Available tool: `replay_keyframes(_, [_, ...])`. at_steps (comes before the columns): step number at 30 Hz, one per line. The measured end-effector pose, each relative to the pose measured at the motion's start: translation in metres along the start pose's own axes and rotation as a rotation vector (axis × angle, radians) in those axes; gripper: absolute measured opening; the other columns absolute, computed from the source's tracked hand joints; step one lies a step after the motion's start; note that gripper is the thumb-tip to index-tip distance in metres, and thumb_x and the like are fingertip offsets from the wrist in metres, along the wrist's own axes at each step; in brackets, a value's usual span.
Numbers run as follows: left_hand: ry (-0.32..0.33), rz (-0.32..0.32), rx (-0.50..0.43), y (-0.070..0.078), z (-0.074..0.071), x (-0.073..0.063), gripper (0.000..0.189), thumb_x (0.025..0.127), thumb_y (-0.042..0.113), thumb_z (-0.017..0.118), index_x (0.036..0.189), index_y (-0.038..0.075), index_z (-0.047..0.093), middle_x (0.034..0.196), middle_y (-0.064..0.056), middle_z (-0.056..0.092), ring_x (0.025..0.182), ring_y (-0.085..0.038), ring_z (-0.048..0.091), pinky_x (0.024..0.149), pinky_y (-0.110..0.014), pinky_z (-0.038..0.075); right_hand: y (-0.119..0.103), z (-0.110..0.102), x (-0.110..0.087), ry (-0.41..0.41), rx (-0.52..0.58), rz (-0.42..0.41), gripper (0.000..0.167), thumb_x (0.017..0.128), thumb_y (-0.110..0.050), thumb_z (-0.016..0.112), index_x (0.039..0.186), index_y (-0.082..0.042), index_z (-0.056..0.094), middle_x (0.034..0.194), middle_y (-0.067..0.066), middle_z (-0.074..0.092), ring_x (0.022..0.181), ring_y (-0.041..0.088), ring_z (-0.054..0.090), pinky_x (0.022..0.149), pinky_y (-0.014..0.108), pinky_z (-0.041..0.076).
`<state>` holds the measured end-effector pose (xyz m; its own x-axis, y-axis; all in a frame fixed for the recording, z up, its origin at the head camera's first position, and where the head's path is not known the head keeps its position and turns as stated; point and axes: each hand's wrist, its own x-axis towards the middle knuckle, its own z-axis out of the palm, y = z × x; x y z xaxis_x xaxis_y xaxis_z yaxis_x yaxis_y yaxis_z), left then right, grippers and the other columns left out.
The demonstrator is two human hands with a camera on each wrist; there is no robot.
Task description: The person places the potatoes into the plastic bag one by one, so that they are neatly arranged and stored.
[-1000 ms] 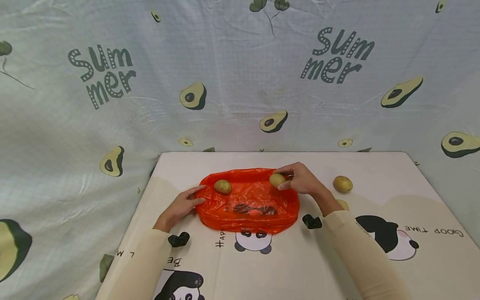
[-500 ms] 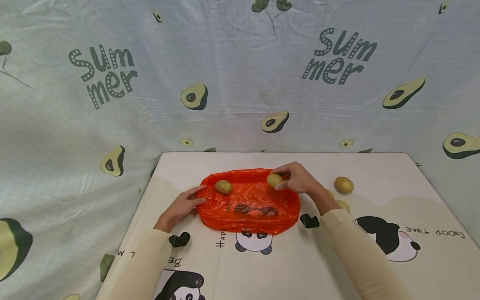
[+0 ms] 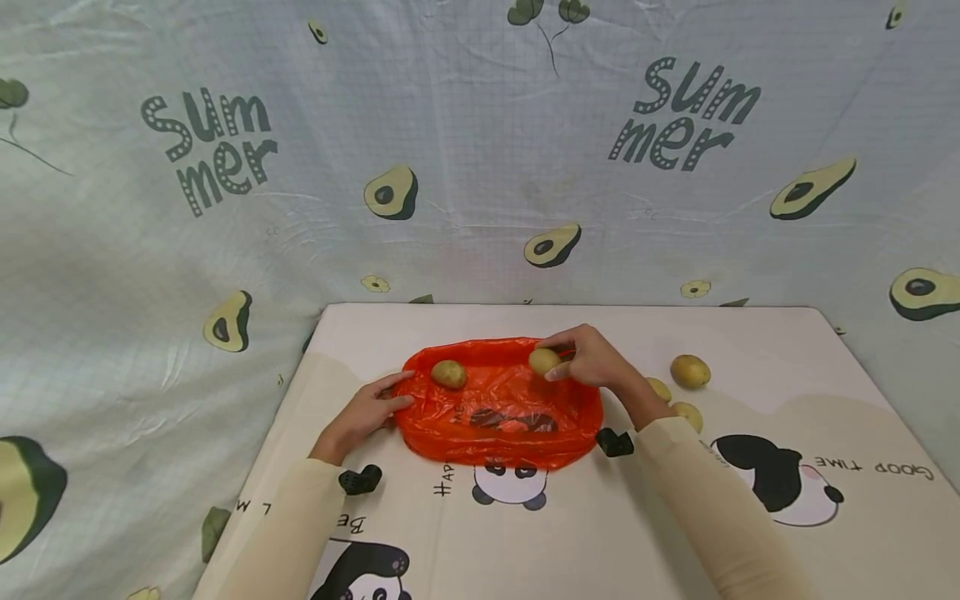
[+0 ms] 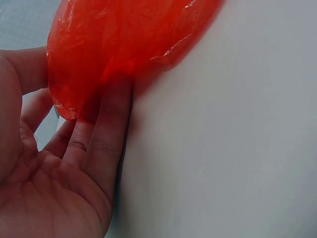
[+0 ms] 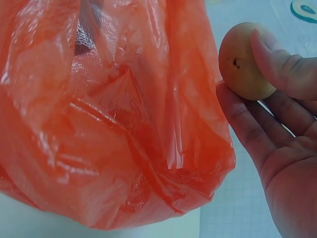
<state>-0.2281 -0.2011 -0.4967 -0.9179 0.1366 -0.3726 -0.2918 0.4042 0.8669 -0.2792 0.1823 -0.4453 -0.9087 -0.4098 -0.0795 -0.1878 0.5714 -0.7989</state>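
I saw the left hand (image 3: 362, 419) pinch the bag (image 3: 498, 443), the right hand (image 3: 591, 358) grip a potato (image 3: 543, 362); slackness between them, I judged, risked snagging it.

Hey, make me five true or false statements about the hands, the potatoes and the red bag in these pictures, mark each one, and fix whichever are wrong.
1. The left hand is at the edge of the red bag. True.
2. The right hand is empty. False: its grip is on a pale potato.
3. The red bag is tied shut. False: its mouth is spread open.
4. Three loose potatoes lie on the table, to the right of the red bag. True.
5. No potato shows inside the red bag. False: a single browner potato shows there, toward its left end.
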Motion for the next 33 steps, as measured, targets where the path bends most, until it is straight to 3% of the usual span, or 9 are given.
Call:
replay_keyframes(15, [0.013, -0.027, 0.002, 0.002, 0.001, 0.0, 0.056, 0.106, 0.021, 0.059, 0.159, 0.018, 0.044, 0.16, -0.019, 0.045, 0.114, -0.026, 0.057, 0.081, -0.023, 0.054, -0.002, 0.006, 0.009, -0.018, -0.004, 0.002, 0.047, 0.086, 0.0, 0.08, 0.132, -0.003, 0.071, 0.128, 0.017, 0.072, 0.106, 0.029, 0.067, 0.098, 0.047, 0.059])
replay_keyframes(33, [0.017, -0.005, 0.004, 0.001, 0.002, -0.002, 0.055, 0.106, 0.02, 0.058, 0.159, 0.016, 0.044, 0.157, -0.02, 0.047, 0.11, -0.025, 0.058, 0.08, -0.025, 0.053, -0.006, 0.015, 0.015, -0.029, 0.021, -0.009, 0.043, 0.086, 0.0, 0.08, 0.128, -0.005, 0.074, 0.123, 0.015, 0.074, 0.103, 0.028, 0.066, 0.099, 0.047, 0.059])
